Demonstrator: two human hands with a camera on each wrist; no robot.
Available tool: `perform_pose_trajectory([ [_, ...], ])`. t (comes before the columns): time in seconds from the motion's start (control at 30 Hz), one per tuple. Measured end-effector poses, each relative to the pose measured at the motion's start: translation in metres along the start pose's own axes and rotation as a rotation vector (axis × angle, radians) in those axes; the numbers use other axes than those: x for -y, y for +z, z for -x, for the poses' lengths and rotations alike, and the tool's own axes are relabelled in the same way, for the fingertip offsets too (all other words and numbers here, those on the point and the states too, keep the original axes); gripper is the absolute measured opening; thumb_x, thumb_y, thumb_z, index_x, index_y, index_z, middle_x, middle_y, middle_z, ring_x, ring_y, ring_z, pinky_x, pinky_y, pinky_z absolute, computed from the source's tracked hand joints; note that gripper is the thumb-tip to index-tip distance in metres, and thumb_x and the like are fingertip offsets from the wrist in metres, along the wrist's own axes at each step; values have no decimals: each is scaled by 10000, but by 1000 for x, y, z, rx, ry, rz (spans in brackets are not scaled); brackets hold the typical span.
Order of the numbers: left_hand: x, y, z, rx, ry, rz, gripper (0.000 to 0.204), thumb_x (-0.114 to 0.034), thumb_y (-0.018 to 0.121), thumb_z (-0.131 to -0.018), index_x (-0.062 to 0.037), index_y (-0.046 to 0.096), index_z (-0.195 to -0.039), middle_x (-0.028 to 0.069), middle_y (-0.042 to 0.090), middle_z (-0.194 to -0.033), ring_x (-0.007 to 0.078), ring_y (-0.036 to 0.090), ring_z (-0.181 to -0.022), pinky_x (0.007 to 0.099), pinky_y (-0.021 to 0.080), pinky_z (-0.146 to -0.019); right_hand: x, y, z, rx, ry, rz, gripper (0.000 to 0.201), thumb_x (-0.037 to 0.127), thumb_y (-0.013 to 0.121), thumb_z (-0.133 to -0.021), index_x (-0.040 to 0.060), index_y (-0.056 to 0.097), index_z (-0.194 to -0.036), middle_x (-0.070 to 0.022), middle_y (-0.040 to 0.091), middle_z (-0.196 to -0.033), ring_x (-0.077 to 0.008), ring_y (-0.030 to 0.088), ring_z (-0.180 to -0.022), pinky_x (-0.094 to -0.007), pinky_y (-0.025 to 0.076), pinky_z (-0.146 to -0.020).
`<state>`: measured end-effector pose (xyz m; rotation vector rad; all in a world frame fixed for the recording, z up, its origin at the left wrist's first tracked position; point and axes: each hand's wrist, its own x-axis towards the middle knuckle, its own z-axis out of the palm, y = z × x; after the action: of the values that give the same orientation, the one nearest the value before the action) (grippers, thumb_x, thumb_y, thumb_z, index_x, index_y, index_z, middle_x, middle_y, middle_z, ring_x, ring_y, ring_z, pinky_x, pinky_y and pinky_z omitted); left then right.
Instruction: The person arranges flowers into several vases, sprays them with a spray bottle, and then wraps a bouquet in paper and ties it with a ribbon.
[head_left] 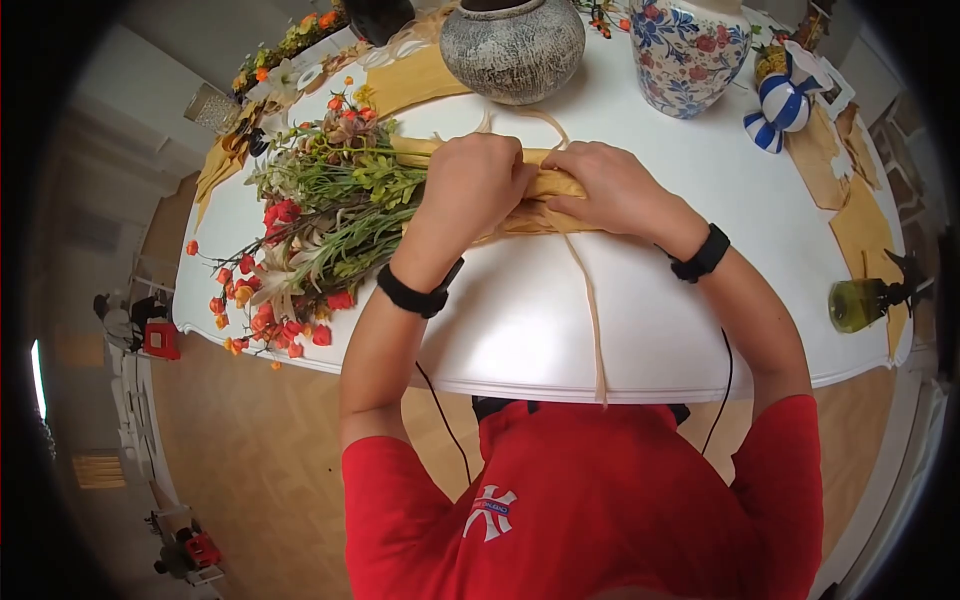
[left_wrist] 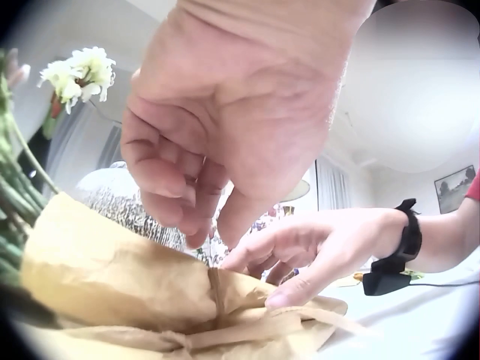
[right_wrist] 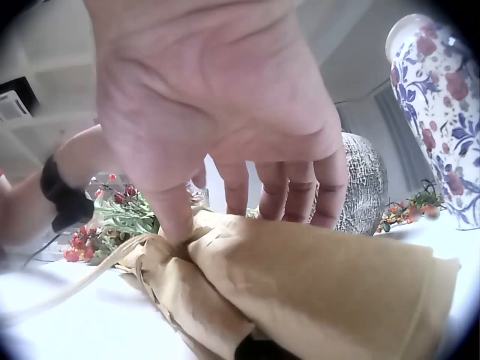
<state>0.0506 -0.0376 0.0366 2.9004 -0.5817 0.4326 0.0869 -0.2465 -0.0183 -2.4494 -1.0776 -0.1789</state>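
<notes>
A bouquet of artificial flowers (head_left: 330, 215), with red blooms and green stems, lies on the white table, its stem end wrapped in tan paper (right_wrist: 315, 277). A pale ribbon (head_left: 590, 310) crosses the wrap, one tail hanging over the table's front edge. My right hand (head_left: 625, 195) grips the wrap, thumb on the near side and fingers over the far side in the right wrist view. My left hand (head_left: 470, 185) is bent over the wrap beside it, fingers curled (left_wrist: 161, 176); I cannot tell whether it pinches the ribbon. Both wrists wear black bands.
Behind the wrap stand a grey textured pot (head_left: 513, 50) and a floral vase (head_left: 690, 55). A blue-and-white striped ornament (head_left: 783, 105) sits at the right, with a green spray bottle (head_left: 858, 305) nearer the edge. More tan paper (head_left: 415, 85) lies at the back.
</notes>
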Motion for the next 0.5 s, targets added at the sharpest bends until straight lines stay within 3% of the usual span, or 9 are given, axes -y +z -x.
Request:
perform_pose_trajectory([
  [0.2,3,19,-18,152,-58,-4,246,-241,683,-862,-8,739,-809,220,696,-750,413,691,-750,488,548,-731,2,7,-3,37,41,32,393,339,732,-896,45,693,-1154,-173,714,-1073,-360,683,-1018,-465,550,-885],
  [0.3,8,20,-18,207,-75,49,263,-240,648,-898,11,727,-902,248,709,-853,410,696,-847,476,546,-770,2,11,-2,-8,31,29,392,343,742,-895,41,690,-1140,-179,715,-1042,-361,690,-990,-466,552,-866],
  [0.4,13,13,-14,163,-88,252,298,-249,595,-981,37,673,-1006,226,722,-967,365,696,-843,456,541,-760,4,10,0,-34,33,36,394,335,752,-891,40,689,-1145,-181,714,-1033,-357,691,-989,-464,552,-859],
  [0.5,21,3,-15,85,-83,539,312,-268,521,-1066,22,634,-1039,140,727,-1016,230,662,-796,384,527,-689,5,11,2,-48,32,41,411,327,757,-887,37,684,-1168,-186,714,-1030,-357,690,-994,-464,550,-863],
])
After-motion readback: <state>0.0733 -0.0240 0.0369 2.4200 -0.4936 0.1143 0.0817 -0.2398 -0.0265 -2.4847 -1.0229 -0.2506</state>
